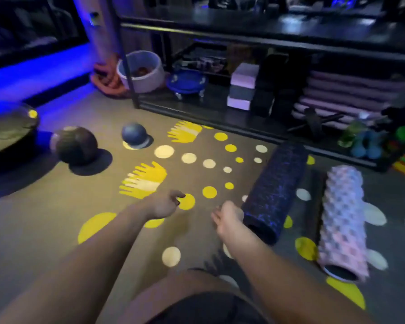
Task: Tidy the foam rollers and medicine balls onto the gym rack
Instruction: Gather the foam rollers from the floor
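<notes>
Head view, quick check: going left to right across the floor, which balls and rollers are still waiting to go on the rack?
Dark brown medicine ball → blue-grey ball → dark speckled foam roller → pink bumpy foam roller. Both hands are empty.

Two foam rollers are seen on the floor, one dark speckled point(275, 190) and one pink knobbed point(343, 220). Two medicine balls are counted, one brown point(76, 146) and one blue-grey point(134, 134).
</notes>
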### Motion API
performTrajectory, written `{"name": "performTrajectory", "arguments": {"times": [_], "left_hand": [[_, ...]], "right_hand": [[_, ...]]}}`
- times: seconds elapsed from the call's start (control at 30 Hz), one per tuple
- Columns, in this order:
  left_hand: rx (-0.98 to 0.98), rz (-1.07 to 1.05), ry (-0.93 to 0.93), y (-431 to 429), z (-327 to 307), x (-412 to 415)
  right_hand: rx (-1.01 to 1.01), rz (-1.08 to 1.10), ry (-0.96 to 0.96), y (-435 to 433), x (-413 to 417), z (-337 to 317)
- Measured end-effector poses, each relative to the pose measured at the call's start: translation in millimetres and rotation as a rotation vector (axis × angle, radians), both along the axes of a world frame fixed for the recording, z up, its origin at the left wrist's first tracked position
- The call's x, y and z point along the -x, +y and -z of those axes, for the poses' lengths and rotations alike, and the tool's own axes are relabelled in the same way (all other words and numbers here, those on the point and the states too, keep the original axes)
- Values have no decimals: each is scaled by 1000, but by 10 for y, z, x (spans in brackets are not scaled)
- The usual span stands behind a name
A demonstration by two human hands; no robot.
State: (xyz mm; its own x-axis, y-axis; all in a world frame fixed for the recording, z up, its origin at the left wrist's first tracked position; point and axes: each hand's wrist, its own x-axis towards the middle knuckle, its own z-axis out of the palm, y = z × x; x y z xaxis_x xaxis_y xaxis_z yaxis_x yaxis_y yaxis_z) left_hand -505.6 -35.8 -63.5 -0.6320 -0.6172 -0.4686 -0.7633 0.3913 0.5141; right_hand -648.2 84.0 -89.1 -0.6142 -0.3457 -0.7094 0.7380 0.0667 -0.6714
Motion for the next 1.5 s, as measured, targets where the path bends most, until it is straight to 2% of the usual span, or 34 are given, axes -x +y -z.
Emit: {"name": "performTrajectory", "arguments": {"times": [0.17,0.27,0.33,0.43,0.53,0.63,0.73,0.8,0.87,0.93,1.03,1.13,1.2,1.33,1.43,1.5], "left_hand": [[261,-114,-184,-624,-939,-1114],[246,-198,-331,-807,-1523,-1853],[276,-299,-301,-863,-1877,-2329],[167,-517,-74,-700,-2037,-3064],[166,-787,66,-259,-1579,-3852],[23,-982,53,403,-823,-4538],[-172,-900,-50,1165,-131,-4978],[-277,-734,-207,1577,237,-5053],[-111,-570,-485,1802,535,-5040],[76,-512,-633,1848,707,-5008],[199,-476,-656,1725,723,-5017],[350,-442,-633,1404,471,-4959],[477,-403,-602,1069,216,-4762],[736,-335,-503,382,-333,-4147],[866,-369,-222,-118,-726,-3319],[822,-401,-48,-351,-909,-2673]], "right_hand": [[16,-626,193,-717,-937,-445],[94,-1088,271,-1015,-1705,-780],[106,-1314,355,-1125,-2214,-1002],[118,-1603,477,-1230,-2987,-1202],[161,-1874,631,-1225,-3757,-1139],[91,-2213,1018,-1080,-4260,-718],[22,-2577,1243,-889,-4490,-177],[21,-2712,1514,-782,-4493,191],[84,-2717,1665,-680,-4431,506],[177,-2636,1782,-615,-4399,628],[252,-2502,1944,-573,-4422,490],[277,-2312,2067,-776,-4292,198],[221,-2200,2097,-997,-4026,-134],[56,-1910,2058,-1404,-3307,-864],[-214,-1635,1824,-1552,-2537,-1360],[-338,-1468,1552,-1527,-1979,-1480]]}}
